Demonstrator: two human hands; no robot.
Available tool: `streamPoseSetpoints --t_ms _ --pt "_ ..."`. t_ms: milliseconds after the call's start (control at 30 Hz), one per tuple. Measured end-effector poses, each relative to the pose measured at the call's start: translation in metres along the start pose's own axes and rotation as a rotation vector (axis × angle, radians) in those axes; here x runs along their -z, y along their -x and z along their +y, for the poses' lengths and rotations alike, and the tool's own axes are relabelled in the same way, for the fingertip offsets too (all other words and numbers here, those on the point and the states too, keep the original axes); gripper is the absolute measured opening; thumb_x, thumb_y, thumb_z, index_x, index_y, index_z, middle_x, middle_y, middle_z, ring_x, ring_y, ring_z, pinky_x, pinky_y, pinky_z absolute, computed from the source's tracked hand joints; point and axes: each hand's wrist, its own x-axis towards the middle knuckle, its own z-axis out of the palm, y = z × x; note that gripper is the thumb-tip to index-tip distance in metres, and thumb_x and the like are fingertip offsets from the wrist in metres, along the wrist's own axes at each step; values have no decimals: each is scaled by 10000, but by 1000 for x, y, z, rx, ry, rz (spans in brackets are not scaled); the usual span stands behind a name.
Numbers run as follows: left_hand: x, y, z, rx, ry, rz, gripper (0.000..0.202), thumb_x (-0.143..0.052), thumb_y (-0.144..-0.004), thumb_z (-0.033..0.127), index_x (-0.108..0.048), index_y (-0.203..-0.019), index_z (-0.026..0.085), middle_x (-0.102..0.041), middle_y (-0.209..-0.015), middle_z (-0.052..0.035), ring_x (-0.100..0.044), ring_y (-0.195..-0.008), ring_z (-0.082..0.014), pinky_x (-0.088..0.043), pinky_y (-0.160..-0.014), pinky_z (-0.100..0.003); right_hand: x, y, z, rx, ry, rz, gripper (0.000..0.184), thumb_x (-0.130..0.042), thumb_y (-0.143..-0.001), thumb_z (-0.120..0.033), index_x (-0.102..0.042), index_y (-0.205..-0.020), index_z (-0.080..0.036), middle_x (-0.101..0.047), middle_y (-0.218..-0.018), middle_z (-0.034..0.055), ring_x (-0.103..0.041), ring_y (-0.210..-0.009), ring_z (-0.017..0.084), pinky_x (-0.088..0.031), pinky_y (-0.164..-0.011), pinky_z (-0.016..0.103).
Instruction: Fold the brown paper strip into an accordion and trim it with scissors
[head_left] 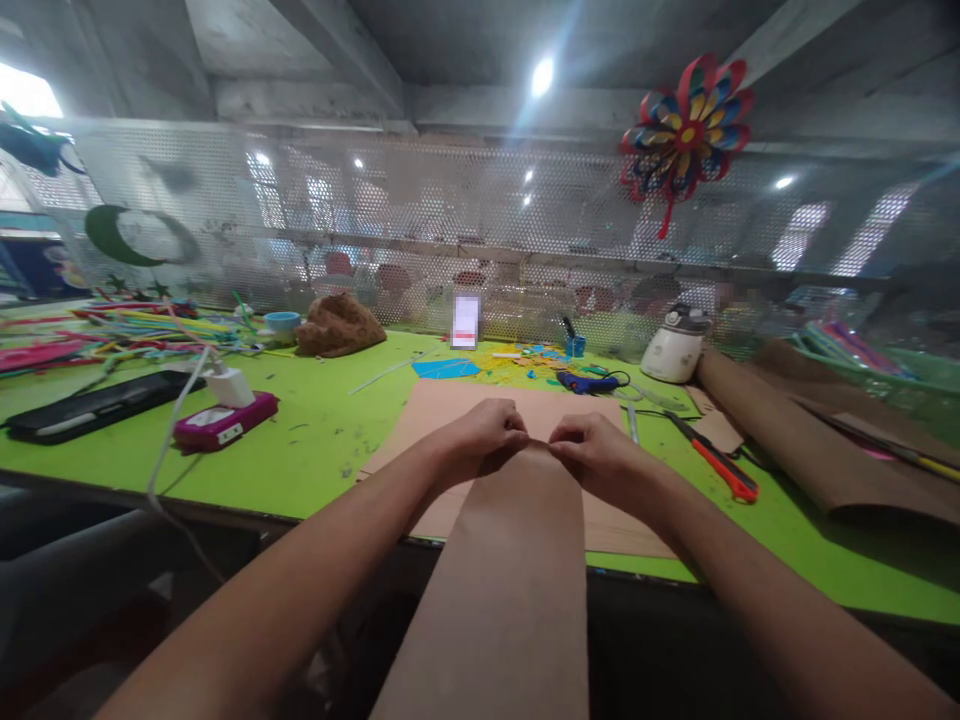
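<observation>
A long strip of brown paper (517,580) runs from the table toward me and hangs over the front edge. My left hand (491,428) pinches its far end at the left corner. At the right corner my right hand (592,450) grips the same end, fingers closed on the edge. The two hands are a short gap apart. Beneath them a larger sheet of light brown paper (435,410) lies flat on the green table. Fingertips are partly hidden behind the knuckles.
A red utility knife (724,465), a blue glue gun (589,383) and a rolled brown sheet (780,440) lie to the right. A white kettle (675,345) stands behind. At left are a purple power strip (225,420), a black case (97,405) and a brown lump (341,325).
</observation>
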Motion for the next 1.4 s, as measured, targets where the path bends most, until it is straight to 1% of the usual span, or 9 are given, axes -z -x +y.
streamPoseSetpoints --t_ms 133,233,333,567,767,1000,1200,1300,1400 --pt "4 -10 -7 -89 -141 -35 155 -564 -740 206 -693 -777 127 -626 -759 -57 -531 -687 -145 -388 -608 -234 -2 -4 1 39 91 29 188 -566 -752 -278 -672 -745 -123 -629 -725 59 -547 -664 158 -403 -595 257" --pt "2 -14 -10 -110 -185 -31 160 -587 -743 226 -696 -815 133 -637 -772 -52 -537 -699 -144 -391 -617 -226 -3 -10 -1 121 205 17 175 -572 -764 -269 -684 -752 -136 -646 -770 75 -561 -726 178 -416 -657 277" --pt "-2 -17 -10 -118 -213 -27 162 -620 -727 244 -694 -815 130 -638 -761 -47 -539 -699 -145 -388 -614 -223 -3 -14 -1 173 261 15 171 -573 -774 -265 -690 -768 -140 -651 -769 75 -562 -727 179 -419 -671 282" --pt "-2 -17 -4 -59 -163 -32 142 -619 -713 224 -681 -769 108 -639 -734 -45 -542 -661 -140 -384 -583 -225 -4 -17 2 147 253 23 165 -584 -765 -268 -677 -743 -134 -648 -739 63 -567 -694 170 -417 -629 265" --pt "-2 -15 -10 -119 -201 -23 130 -605 -712 190 -686 -784 117 -642 -752 -46 -540 -670 -135 -389 -596 -220 -2 -15 0 144 287 -2 126 -587 -751 -239 -658 -753 -135 -640 -729 52 -556 -681 156 -404 -612 252" --pt "-2 -15 -15 -178 -209 -26 136 -569 -728 146 -686 -786 106 -645 -737 -56 -546 -659 -134 -396 -604 -220 -1 -13 2 124 314 -12 86 -583 -732 -192 -636 -707 -129 -617 -676 40 -531 -629 139 -368 -553 232" --pt "-1 -12 -14 -156 -177 -55 192 -532 -703 83 -684 -815 117 -650 -743 -38 -544 -653 -126 -394 -605 -213 4 -7 2 149 330 -15 92 -561 -733 -167 -644 -715 -133 -623 -696 40 -535 -635 136 -359 -551 227" --pt "1 -12 -14 -179 -248 -56 229 -522 -689 61 -699 -813 139 -638 -737 -27 -526 -671 -129 -382 -619 -215 5 -3 1 181 352 -5 93 -551 -726 -145 -642 -707 -140 -624 -712 34 -533 -641 129 -352 -554 220" --pt "3 -10 -15 -230 -336 -50 224 -537 -709 96 -718 -825 159 -601 -721 -33 -501 -685 -139 -366 -632 -227 4 1 -1 206 380 41 107 -532 -732 -140 -634 -702 -148 -622 -713 28 -521 -636 122 -337 -549 218"
